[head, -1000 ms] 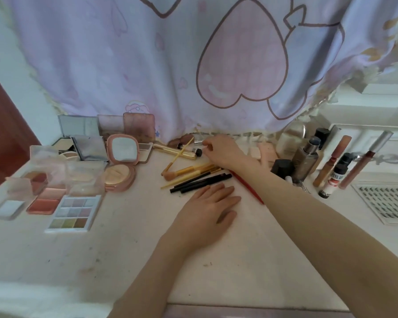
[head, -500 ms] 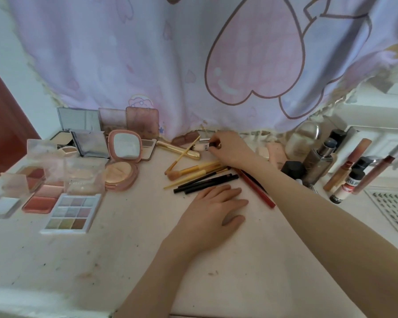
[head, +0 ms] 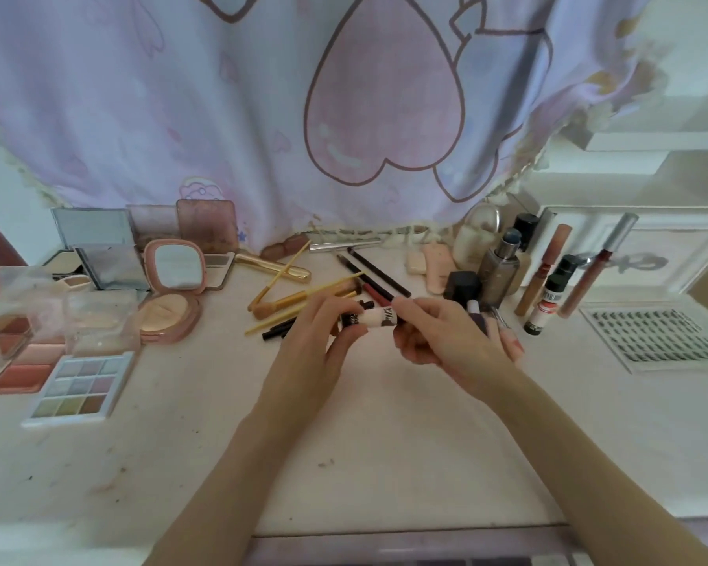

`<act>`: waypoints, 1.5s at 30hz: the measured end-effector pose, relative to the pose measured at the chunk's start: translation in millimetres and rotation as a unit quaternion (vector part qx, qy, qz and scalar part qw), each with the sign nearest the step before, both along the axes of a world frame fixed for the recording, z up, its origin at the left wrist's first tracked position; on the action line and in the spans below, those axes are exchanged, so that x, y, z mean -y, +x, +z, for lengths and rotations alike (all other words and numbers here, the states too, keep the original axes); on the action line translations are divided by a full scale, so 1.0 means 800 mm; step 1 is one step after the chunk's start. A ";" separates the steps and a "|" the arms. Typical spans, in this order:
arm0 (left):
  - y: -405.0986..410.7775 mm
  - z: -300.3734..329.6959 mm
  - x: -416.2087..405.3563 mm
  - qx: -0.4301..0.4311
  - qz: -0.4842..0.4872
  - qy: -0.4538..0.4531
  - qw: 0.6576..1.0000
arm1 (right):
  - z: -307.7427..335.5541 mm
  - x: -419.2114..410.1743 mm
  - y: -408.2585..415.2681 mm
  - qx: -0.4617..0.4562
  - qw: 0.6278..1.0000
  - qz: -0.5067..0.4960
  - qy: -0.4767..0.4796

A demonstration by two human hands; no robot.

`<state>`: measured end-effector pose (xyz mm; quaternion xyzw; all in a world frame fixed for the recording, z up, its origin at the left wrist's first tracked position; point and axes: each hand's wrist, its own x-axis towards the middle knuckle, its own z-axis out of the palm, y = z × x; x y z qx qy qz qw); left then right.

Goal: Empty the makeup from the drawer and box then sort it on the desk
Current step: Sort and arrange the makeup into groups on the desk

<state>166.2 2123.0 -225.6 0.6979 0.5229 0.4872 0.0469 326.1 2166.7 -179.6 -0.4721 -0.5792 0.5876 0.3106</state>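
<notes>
A small white tube with black lettering and a black cap (head: 375, 317) is held above the middle of the desk (head: 344, 443). My left hand (head: 323, 332) pinches its black cap end. My right hand (head: 446, 341) grips the other end. Behind my hands lie gold-handled brushes (head: 299, 298) and black and red pencils (head: 375, 275). Eyeshadow and blush palettes (head: 78, 388) and a pink round compact (head: 172, 292) sit at the left. Bottles and lip gloss tubes (head: 544, 271) stand at the right.
A pastel curtain with a pink heart (head: 385, 116) hangs behind the desk. A tray of false lashes (head: 654, 339) lies at the far right beside white shelving (head: 650, 165). A drawer edge (head: 405, 553) shows at the bottom.
My right hand has brought the small tube from the back of the desk toward me. My left hand has lifted off the desk and taken the tube's cap end.
</notes>
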 end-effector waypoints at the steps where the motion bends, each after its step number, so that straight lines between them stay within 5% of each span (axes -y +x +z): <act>1: 0.003 0.000 0.001 -0.003 -0.004 -0.006 1.000 | -0.003 0.006 0.000 0.002 1.000 -0.015 -0.012; 7: 0.016 0.009 0.010 0.045 0.015 -0.033 0.998 | -0.014 0.027 -0.005 -0.021 1.000 -0.010 -0.013; 23: 0.024 0.022 0.010 0.257 0.098 -0.102 0.956 | -0.034 0.039 -0.008 0.027 0.979 0.057 0.192; 27: 0.016 0.020 0.008 0.241 0.065 -0.113 0.962 | -0.032 0.040 -0.007 -0.021 0.988 0.047 0.148; 35: 0.017 0.012 0.013 0.026 -0.021 -0.072 0.997 | -0.026 0.028 0.004 -0.163 0.985 -0.059 0.020; 45: 0.018 0.011 0.014 0.047 -0.020 -0.143 0.988 | -0.029 0.028 0.008 -0.172 0.983 -0.030 0.053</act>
